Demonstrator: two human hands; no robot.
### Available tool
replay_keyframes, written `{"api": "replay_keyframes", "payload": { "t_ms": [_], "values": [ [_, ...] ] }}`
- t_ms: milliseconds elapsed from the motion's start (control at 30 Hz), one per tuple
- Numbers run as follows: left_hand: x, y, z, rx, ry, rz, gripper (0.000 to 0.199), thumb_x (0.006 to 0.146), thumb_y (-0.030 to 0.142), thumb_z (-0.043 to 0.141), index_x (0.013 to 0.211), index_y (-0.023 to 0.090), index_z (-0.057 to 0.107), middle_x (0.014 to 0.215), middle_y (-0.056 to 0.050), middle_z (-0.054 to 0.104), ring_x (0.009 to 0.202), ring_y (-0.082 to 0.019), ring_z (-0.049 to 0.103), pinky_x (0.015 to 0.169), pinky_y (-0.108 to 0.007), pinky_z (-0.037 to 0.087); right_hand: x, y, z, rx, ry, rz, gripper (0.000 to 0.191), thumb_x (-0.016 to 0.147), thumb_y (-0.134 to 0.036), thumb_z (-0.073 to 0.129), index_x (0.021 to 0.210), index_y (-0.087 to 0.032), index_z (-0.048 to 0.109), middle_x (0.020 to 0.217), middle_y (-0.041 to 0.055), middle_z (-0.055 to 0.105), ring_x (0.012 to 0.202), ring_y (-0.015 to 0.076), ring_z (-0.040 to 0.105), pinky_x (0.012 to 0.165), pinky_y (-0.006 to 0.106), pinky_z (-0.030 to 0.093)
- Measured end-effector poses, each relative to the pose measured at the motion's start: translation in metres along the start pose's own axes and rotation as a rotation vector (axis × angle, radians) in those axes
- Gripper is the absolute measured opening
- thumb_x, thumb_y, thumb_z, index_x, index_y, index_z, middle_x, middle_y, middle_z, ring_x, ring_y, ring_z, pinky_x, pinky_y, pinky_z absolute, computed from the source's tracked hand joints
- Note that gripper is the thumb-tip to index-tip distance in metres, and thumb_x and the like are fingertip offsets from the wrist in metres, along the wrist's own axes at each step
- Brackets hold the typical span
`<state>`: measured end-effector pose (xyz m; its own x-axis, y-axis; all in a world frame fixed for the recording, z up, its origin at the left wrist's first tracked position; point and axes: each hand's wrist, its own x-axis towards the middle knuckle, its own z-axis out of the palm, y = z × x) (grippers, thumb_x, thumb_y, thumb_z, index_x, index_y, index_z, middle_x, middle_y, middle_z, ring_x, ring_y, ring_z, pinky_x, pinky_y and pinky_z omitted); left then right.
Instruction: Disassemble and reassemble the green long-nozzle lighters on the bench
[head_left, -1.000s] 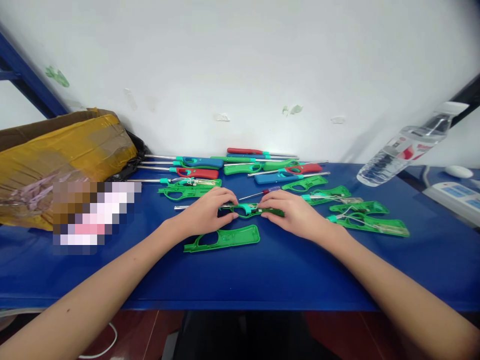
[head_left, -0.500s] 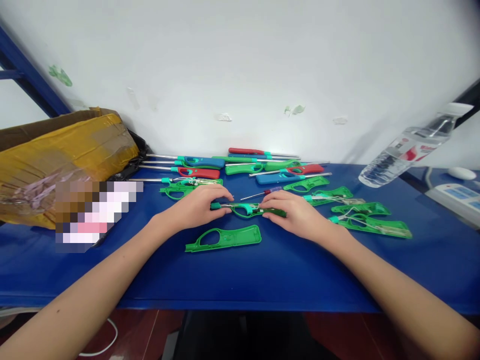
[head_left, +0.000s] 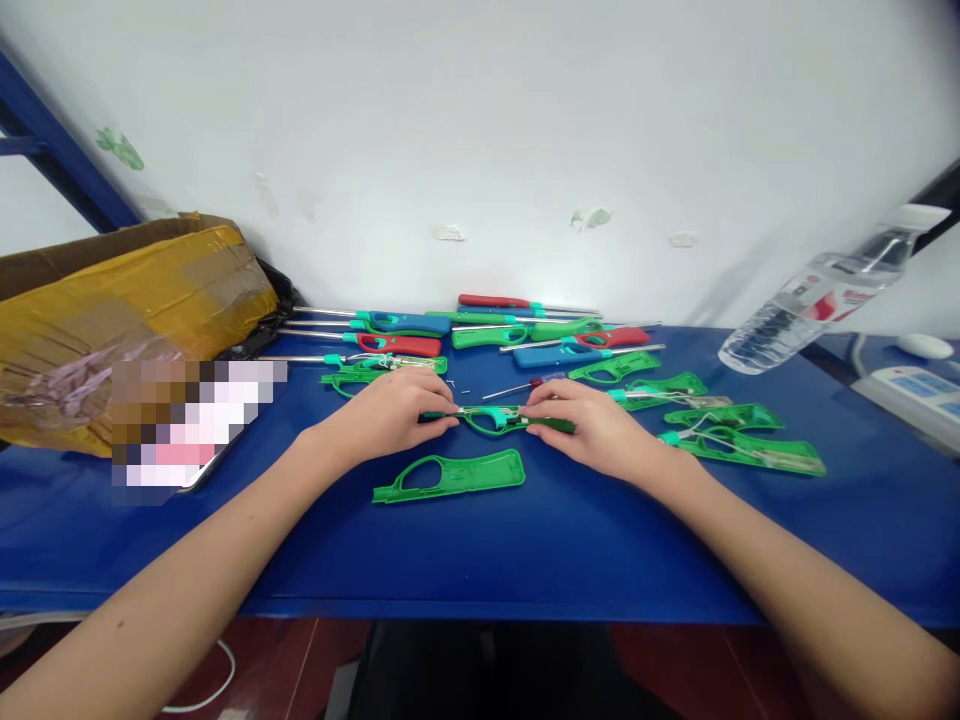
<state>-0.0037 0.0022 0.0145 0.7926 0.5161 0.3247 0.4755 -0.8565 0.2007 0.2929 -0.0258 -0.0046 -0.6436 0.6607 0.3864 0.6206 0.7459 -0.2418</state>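
Observation:
Between my hands lies an opened green lighter half [head_left: 491, 418] with a teal trigger piece and thin wires inside. My left hand [head_left: 397, 412] pinches its left end, where the metal tube meets the body. The handle end is gripped by the fingers of my right hand [head_left: 581, 420]. Nearer the front, a loose green shell half [head_left: 457, 476] lies with its hollow side up. Just behind the held piece is a screwdriver [head_left: 536, 385], partly hidden by my right hand. Small metal bits [head_left: 459, 388] rest beside my left fingers.
Assembled lighters, among them a blue one [head_left: 555, 356] and a red one [head_left: 405, 345], lie along the wall. Opened green lighters [head_left: 772, 452] are at right, near a water bottle [head_left: 810, 300]. A taped box [head_left: 135, 320] and a blurred-out phone [head_left: 202, 430] are at left.
My left fingers have shifted slightly on the left end of the held lighter half, and small metal bits behind them show more clearly. My right hand keeps its grip.

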Motion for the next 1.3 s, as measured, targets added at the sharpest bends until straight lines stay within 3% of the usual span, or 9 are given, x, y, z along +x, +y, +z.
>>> {"api": "replay_keyframes", "payload": {
  "t_ms": [367,567,867,1300],
  "values": [
    [-0.001,-0.003,0.006,0.055,0.009,-0.02,0.019,0.093,0.026,0.059,0.103,0.02,0.074,0.096,-0.007,0.073,0.09,-0.022,0.067,0.082,-0.035,0.053,0.001,-0.001,0.0,-0.059,0.026,0.004,0.026,0.092,-0.028,0.06,0.115,-0.018,0.069,0.108,0.0111,0.071,0.104,0.0272,0.067,0.093,0.044,0.055],
    [0.0,-0.001,0.006,0.034,0.028,-0.003,0.018,0.093,0.025,0.059,0.098,0.02,0.076,0.096,-0.007,0.073,0.088,-0.021,0.067,0.082,-0.034,0.053,0.0,-0.003,-0.005,-0.034,0.012,0.035,0.023,0.095,-0.03,0.055,0.107,-0.019,0.071,0.118,0.0126,0.064,0.104,0.0251,0.065,0.089,0.042,0.057],
    [0.002,0.0,0.011,0.042,0.076,0.047,0.017,0.093,0.02,0.057,0.089,0.018,0.073,0.093,-0.007,0.072,0.09,-0.021,0.064,0.085,-0.037,0.052,-0.001,0.006,-0.009,-0.019,0.014,0.036,0.021,0.094,-0.029,0.056,0.098,-0.02,0.075,0.113,0.0108,0.066,0.104,0.0254,0.064,0.091,0.043,0.054],
    [0.002,0.001,0.011,0.045,0.071,0.005,0.016,0.092,0.025,0.06,0.098,0.019,0.074,0.091,-0.007,0.072,0.09,-0.022,0.065,0.085,-0.037,0.053,0.0,0.005,-0.014,-0.008,0.028,0.047,0.017,0.089,-0.02,0.057,0.092,-0.017,0.073,0.109,0.0112,0.069,0.103,0.0261,0.064,0.09,0.044,0.054]
  ]
}}
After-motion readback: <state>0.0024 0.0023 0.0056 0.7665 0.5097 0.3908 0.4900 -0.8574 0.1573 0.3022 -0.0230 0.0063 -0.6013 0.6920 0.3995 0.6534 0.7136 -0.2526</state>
